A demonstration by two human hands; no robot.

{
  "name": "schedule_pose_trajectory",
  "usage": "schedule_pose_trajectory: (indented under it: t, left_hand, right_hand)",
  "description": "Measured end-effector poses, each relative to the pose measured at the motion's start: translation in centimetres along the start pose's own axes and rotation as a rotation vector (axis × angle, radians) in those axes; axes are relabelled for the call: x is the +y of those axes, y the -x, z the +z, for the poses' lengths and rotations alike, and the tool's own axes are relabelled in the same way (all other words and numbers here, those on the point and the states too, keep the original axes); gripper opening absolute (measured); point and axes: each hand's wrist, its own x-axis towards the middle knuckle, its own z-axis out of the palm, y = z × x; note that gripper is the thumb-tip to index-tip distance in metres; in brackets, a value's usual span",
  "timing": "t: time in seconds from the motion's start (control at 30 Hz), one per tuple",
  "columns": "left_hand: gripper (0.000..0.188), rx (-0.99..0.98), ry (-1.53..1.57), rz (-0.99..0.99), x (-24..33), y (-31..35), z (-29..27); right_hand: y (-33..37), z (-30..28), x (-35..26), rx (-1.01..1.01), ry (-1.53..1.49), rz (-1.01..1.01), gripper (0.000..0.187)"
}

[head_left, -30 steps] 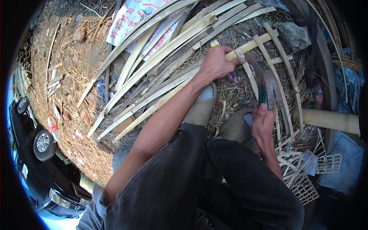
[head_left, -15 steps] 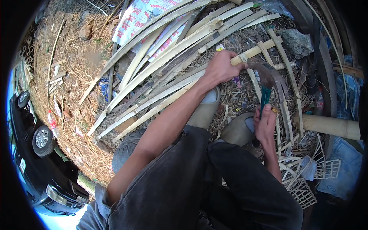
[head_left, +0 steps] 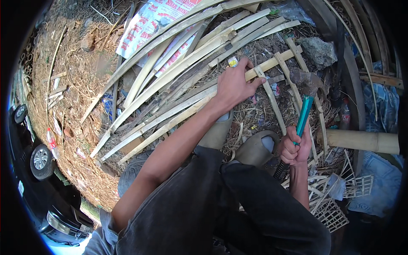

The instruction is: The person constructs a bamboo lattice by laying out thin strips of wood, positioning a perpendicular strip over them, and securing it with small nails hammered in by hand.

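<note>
My left hand [head_left: 234, 85] grips the near end of a flat bamboo crosspiece [head_left: 275, 62], with the thumb and fingers closed at its edges. Several narrow bamboo slats [head_left: 273, 102] cross this piece and hang from it toward me, like a small rack. My right hand [head_left: 295, 146] is wrapped around the green handle of a hammer [head_left: 304, 117]. The rusty hammer head, partly blurred, is over the slats right of the crosspiece's middle. Whether it touches them I cannot tell.
Long split bamboo strips [head_left: 170, 91] lie across the ground on the left. A grey rock [head_left: 318, 53] sits beyond the crosspiece, and a thick bamboo pole [head_left: 361, 141] lies at right. Woven bamboo lattice [head_left: 331, 212] lies near my right forearm. A black car [head_left: 51, 191] stands far left.
The hammer has tilted and its head has turned, with the green handle now showing more. My left hand has shifted slightly left and down in the view, along with the whole scene.
</note>
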Motion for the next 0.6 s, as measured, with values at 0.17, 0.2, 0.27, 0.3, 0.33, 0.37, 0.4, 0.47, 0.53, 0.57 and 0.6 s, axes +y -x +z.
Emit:
schedule_pose_trajectory:
  t: [0.17,0.2,0.27,0.3,0.33,0.37,0.4,0.47,0.53,0.57,0.6]
  left_hand:
    - [0.045,0.299,-0.142,0.365,-0.8,0.2,0.4]
    - [0.044,0.311,-0.164,0.457,-0.9,0.0,0.3]
    - [0.04,0.337,-0.093,0.511,-1.3,-0.4,-0.1]
    - [0.037,0.362,-0.017,0.559,-1.5,-0.6,-0.1]
    - [0.037,0.354,-0.017,0.561,-1.7,-0.8,-0.1]
    - [0.032,0.331,-0.007,0.616,-1.9,-1.0,-0.2]
    - [0.027,0.308,0.002,0.669,-2.0,-1.1,-0.2]
    - [0.023,0.293,-0.018,0.688,-2.1,-1.2,-0.1]
    - [0.019,0.28,-0.024,0.718,-1.7,-1.5,0.3]
    - [0.018,0.283,-0.037,0.726,-1.8,-1.6,0.5]
    - [0.017,0.288,-0.056,0.729,-1.9,-1.5,0.5]
  right_hand:
    - [-0.6,2.1,0.1,0.323,0.28,-0.056,0.066]
    - [-0.8,2.7,0.2,0.518,0.496,-0.1,0.066]
    - [-1.6,3.1,0.4,0.613,0.671,-0.129,0.066]
    - [-1.8,3.2,0.4,0.713,0.849,-0.153,0.067]
    - [-2.0,3.3,0.4,0.778,0.927,-0.143,0.067]
    - [-2.3,2.9,0.5,0.782,0.92,-0.146,0.067]
    - [-2.8,2.5,0.8,0.819,0.976,-0.185,0.066]
    - [-3.7,2.1,0.9,0.83,1.049,-0.252,0.058]
    - [-4.6,1.3,0.9,0.931,1.331,-0.332,0.053]
    - [-5.1,0.9,1.1,1.014,1.616,-0.404,0.052]
    - [-5.7,1.6,1.3,1.088,1.63,-0.349,0.047]
